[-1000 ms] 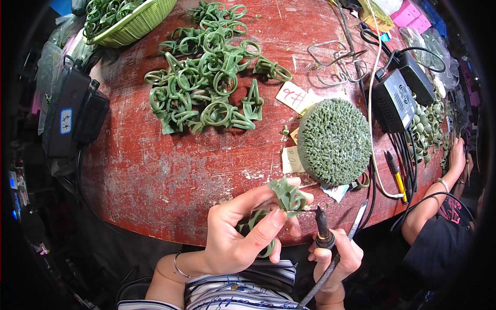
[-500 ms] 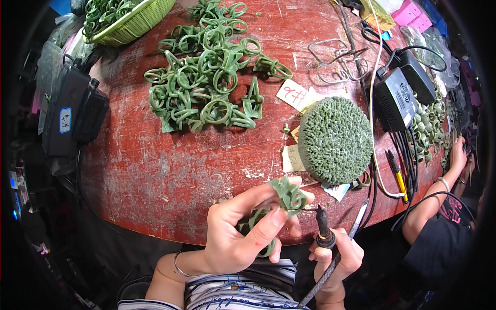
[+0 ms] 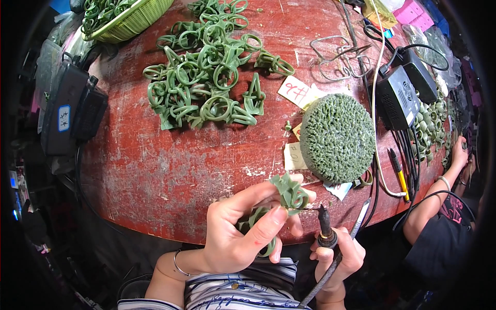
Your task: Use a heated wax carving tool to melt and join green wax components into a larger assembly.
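Note:
My left hand (image 3: 232,235) is closed around green wax ring pieces. It pinches one leafy-shaped piece (image 3: 290,194) between thumb and fingers, and a loop of another shows below the palm. In my right hand (image 3: 347,256) is a soldering-iron-style wax pen (image 3: 324,222) with a black collar. Its thin tip points left and meets or nearly meets the right side of the pinched piece. The same hand also carries a slim metal tool (image 3: 356,222) with a pale flat blade and a grey textured handle, slanting up to the right.
A round green textured block (image 3: 338,138) stands on paper notes (image 3: 295,156). Many green wax rings (image 3: 206,77) lie heaped beyond my hands. A green basket (image 3: 132,23), power boxes (image 3: 397,98), a bent wire stand (image 3: 338,59), a yellow-black pen (image 3: 400,178) and another person's arm (image 3: 434,201) surround them.
Very little differs. My right hand and the wax pen have edged slightly right; the pinched piece has shifted a touch with the left fingers. The table view has slid a few pixels.

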Tool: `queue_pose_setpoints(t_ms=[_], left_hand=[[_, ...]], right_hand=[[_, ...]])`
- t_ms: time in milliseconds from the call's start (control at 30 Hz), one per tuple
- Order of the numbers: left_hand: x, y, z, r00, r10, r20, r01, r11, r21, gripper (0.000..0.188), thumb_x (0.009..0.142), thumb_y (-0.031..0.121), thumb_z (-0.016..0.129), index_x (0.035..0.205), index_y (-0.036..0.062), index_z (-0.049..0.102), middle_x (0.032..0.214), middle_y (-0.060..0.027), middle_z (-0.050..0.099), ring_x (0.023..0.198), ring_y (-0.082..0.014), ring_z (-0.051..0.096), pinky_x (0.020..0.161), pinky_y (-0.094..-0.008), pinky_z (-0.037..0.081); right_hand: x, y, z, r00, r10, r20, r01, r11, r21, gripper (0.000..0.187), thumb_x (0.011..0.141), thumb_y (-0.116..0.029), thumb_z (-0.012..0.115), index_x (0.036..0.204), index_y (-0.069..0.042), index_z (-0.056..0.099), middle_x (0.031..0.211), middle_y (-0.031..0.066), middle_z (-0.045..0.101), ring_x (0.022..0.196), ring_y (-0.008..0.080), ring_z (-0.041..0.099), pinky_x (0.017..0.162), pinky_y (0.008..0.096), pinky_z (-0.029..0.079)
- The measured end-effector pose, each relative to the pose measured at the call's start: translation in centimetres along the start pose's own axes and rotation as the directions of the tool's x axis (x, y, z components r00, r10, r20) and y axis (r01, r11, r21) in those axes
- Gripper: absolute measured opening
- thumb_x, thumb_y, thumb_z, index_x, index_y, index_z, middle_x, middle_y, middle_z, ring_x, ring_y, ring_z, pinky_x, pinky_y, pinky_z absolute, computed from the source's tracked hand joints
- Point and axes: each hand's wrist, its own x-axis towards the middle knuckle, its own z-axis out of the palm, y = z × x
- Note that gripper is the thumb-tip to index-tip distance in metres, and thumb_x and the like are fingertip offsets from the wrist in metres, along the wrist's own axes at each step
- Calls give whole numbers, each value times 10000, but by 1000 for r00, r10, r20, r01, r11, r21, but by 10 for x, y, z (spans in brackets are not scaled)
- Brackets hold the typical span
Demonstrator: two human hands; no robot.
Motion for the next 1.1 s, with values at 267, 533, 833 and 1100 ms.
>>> queue_pose_setpoints(t_ms=[267, 533, 833, 1100], left_hand=[[1, 1, 0, 1000, -2, 4, 2, 1000, 10, 414, 866, 129, 465, 1211, -86, 387, 1053, -251, 548, 713, -167, 588, 386, -196, 469], [1, 4, -2, 998, -15, 63, 19, 998, -67, 418, 871, 35, 473, 1272, -13, 362, 1080, -169, 547, 757, -134, 569, 479, -215, 486], [-1, 1, -1, 988, 41, 148, -63, 986, 153, 532, 842, 123, 538, 1285, -28, 285, 883, -176, 561, 658, -185, 589, 440, -228, 484], [-1, -2, -7, 981, 92, 168, -101, 994, 45, 451, 833, 84, 573, 1235, 11, 383, 863, -113, 549, 657, -131, 572, 450, -190, 438]], right_hand=[[-1, -1, 0, 1000, 26, -1, -26, 1000, -1, 522, 793, -468, 564, 745, 51, 564, 529, 41, 511, 402, 84, 485, 380, 188, 351], [1, -1, -2, 986, 159, -56, -149, 978, 149, 598, 797, -537, 524, 719, 57, 535, 488, 30, 492, 374, 63, 463, 343, 160, 326], [19, -2, -20, 992, 48, -120, -77, 964, -256, 274, 659, -113, 736, 813, 27, 558, 613, 107, 510, 494, 247, 514, 461, 299, 383], [26, -8, -19, 988, -66, -136, 11, 928, -373, 276, 663, -110, 737, 815, 26, 550, 612, 124, 508, 497, 278, 516, 460, 308, 390]])
